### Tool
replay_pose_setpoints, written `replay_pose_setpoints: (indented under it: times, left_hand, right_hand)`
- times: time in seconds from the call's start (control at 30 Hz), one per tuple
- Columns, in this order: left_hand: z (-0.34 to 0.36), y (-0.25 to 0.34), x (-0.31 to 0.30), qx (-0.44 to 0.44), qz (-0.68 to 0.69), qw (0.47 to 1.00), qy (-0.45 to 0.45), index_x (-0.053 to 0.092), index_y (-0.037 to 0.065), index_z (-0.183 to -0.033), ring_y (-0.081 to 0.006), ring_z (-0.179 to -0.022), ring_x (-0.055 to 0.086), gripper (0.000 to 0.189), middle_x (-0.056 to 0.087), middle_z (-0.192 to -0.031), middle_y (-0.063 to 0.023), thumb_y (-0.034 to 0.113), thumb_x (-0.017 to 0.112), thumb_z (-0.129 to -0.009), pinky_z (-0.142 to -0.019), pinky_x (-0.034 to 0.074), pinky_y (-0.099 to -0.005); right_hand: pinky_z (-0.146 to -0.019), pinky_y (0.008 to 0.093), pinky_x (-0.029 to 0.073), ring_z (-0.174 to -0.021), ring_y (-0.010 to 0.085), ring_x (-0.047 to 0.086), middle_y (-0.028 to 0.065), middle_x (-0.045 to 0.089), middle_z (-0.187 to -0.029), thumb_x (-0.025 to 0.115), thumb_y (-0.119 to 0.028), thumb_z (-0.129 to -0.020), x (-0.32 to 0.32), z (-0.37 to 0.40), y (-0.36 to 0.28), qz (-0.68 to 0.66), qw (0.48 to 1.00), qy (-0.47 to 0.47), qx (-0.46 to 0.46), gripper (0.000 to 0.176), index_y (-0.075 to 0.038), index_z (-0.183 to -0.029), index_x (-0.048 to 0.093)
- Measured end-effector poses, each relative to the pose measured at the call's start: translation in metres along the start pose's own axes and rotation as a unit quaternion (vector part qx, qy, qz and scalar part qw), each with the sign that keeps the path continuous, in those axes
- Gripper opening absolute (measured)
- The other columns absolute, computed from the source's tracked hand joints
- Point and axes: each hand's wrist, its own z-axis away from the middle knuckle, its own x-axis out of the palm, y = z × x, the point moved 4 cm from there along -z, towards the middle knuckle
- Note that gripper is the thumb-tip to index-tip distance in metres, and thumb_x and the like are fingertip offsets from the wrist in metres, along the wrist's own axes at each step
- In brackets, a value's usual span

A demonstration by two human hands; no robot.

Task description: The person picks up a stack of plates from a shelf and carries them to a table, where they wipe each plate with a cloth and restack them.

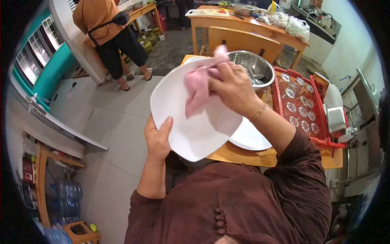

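Left hand (157,138) fingers clamp a white plate's (195,134) edge; right hand (231,87) fingers clamped on a pink cloth (197,87) pressed against it.

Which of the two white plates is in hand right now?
The front plate, gripped by the left hand, right hand pressing a pink cloth on it. The other plate lies flat on the wooden table behind it.

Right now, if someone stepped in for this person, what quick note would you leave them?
Left hand grips the white plate by its lower edge, above the wooden table.
Right hand presses the pink cloth on its face.
Done: a second plate lies on the table.
Left: the held plate is mid-wipe; glasses sit in the red crate, state unclear.
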Motion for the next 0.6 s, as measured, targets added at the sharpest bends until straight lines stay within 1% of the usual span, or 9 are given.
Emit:
replay_pose_setpoints:
  times: [0.07,0.1,0.3,0.37,0.43,0.47,0.53,0.57,0.6]
  left_hand:
    - [-0.004,0.003,0.002,0.041,0.002,0.999,0.033,0.053,-0.006,-0.12,-0.0137,-0.099,0.057,0.03,0.06,-0.112,-0.0099,0.004,0.051,-0.092,-0.087,0.046,-0.0292]
    - [-0.005,-0.001,0.004,0.05,0.015,0.997,0.049,0.053,-0.006,-0.12,-0.0132,-0.098,0.057,0.03,0.06,-0.111,-0.0093,0.004,0.05,-0.092,-0.087,0.046,-0.029]
    - [-0.019,-0.021,0.031,0.113,-0.023,0.984,0.132,0.049,-0.007,-0.12,-0.0173,-0.096,0.059,0.029,0.059,-0.11,-0.0126,0.003,0.045,-0.093,-0.087,0.047,-0.033]
    - [-0.032,-0.036,0.019,0.095,-0.014,0.984,0.151,0.05,-0.005,-0.118,-0.0174,-0.095,0.059,0.026,0.059,-0.11,-0.0125,0.003,0.045,-0.094,-0.085,0.048,-0.0327]
    - [-0.033,-0.031,0.023,0.091,0.056,0.986,0.127,0.05,-0.005,-0.123,-0.0151,-0.099,0.056,0.03,0.059,-0.113,-0.0106,0.006,0.046,-0.096,-0.087,0.046,-0.0294]
    - [-0.033,-0.03,0.022,0.1,0.03,0.987,0.125,0.049,-0.005,-0.123,-0.0152,-0.099,0.057,0.03,0.059,-0.113,-0.0109,0.006,0.046,-0.096,-0.087,0.046,-0.0295]
    - [-0.033,-0.026,0.018,0.122,-0.02,0.984,0.125,0.049,-0.005,-0.124,-0.0156,-0.099,0.058,0.03,0.059,-0.114,-0.0115,0.008,0.046,-0.097,-0.087,0.047,-0.0298]
    - [-0.035,-0.022,0.014,0.119,-0.009,0.985,0.123,0.05,-0.005,-0.122,-0.0166,-0.099,0.059,0.028,0.06,-0.113,-0.0124,0.008,0.046,-0.097,-0.086,0.048,-0.0306]
    - [-0.038,-0.017,0.009,0.114,0.001,0.986,0.12,0.05,-0.004,-0.121,-0.0176,-0.098,0.06,0.027,0.06,-0.113,-0.0133,0.009,0.046,-0.098,-0.084,0.05,-0.0314]
  right_hand:
    - [-0.088,0.0448,0.046,-0.105,0.03,0.057,0.0089,0.053,-0.112,0.065,-0.022,-0.08,0.009,0.016,0.01,-0.014,0.998,-0.012,0.065,0.027,-0.016,-0.106,0.064]
    - [-0.077,0.0472,0.049,-0.089,0.0334,0.059,0.0116,0.056,-0.107,0.07,-0.017,-0.076,0.016,0.026,0.01,-0.035,0.995,0.002,0.099,0.037,-0.011,-0.112,0.064]
    - [-0.07,0.0444,0.05,-0.079,0.0385,0.061,0.0211,0.06,-0.084,0.061,-0.012,-0.076,0.036,0.052,-0.048,-0.241,0.914,-0.049,0.322,0.021,-0.003,-0.094,0.061]
    - [-0.074,0.0407,0.051,-0.082,0.0394,0.061,0.0197,0.061,-0.089,0.066,-0.009,-0.073,0.032,0.053,-0.077,-0.4,0.88,-0.02,0.254,0.028,-0.004,-0.101,0.061]
    - [-0.071,0.0376,0.05,-0.08,0.029,0.062,0.0158,0.06,-0.087,0.066,-0.008,-0.073,0.017,0.044,-0.081,-0.439,0.861,-0.126,0.224,0.03,-0.002,-0.102,0.062]
    - [-0.069,0.0355,0.049,-0.077,0.0234,0.062,0.0134,0.06,-0.085,0.066,-0.007,-0.074,0.015,0.042,-0.072,-0.491,0.834,-0.148,0.201,0.03,0.0,-0.102,0.062]
    - [-0.071,0.0342,0.051,-0.079,0.0194,0.064,0.0107,0.064,-0.082,0.067,-0.014,-0.073,-0.011,0.04,-0.049,-0.631,0.636,-0.297,0.329,0.031,-0.001,-0.102,0.066]
    - [-0.069,0.0299,0.049,-0.081,0.0112,0.061,0.0065,0.065,-0.083,0.066,-0.009,-0.073,-0.03,0.03,-0.032,-0.565,0.77,-0.192,0.228,0.038,-0.002,-0.111,0.066]
    - [-0.069,0.0284,0.048,-0.078,0.0104,0.058,0.0056,0.064,-0.081,0.064,-0.007,-0.074,-0.043,0.027,-0.018,-0.548,0.791,-0.127,0.238,0.041,-0.003,-0.115,0.066]
